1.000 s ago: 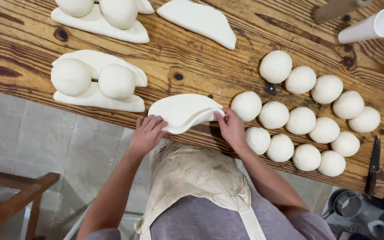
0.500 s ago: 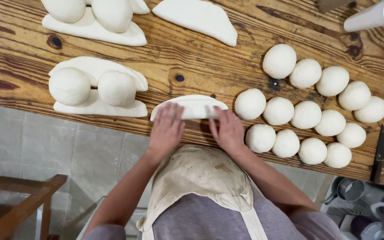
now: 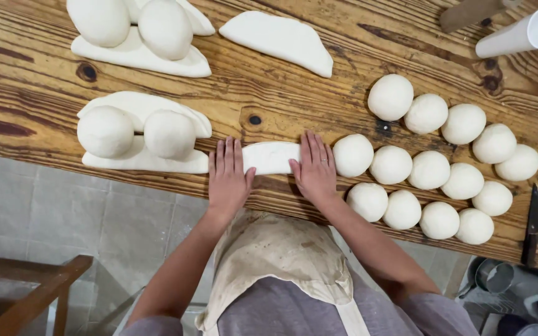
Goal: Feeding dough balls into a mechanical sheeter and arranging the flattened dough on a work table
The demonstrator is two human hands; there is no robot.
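A white roll of dough point(image 3: 271, 157) lies on the wooden table point(image 3: 319, 106) near its front edge. My left hand point(image 3: 227, 176) presses flat on the roll's left end, fingers stretched out. My right hand point(image 3: 314, 168) lies flat on its right end, also with fingers extended. Only the middle of the roll shows between the two hands. Just right of my right hand sits a group of several round dough balls point(image 3: 431, 169).
Left of my hands, two dough balls point(image 3: 135, 132) rest on a folded dough sheet point(image 3: 147, 163). Farther back lie another such stack point(image 3: 138, 31) and a folded sheet point(image 3: 279, 40). A white tube point(image 3: 518, 34) and a knife point(image 3: 532, 224) sit at the right.
The flat folded dough piece has been rolled up into a narrow roll. Both hands moved from its edges to lie flat on its ends.
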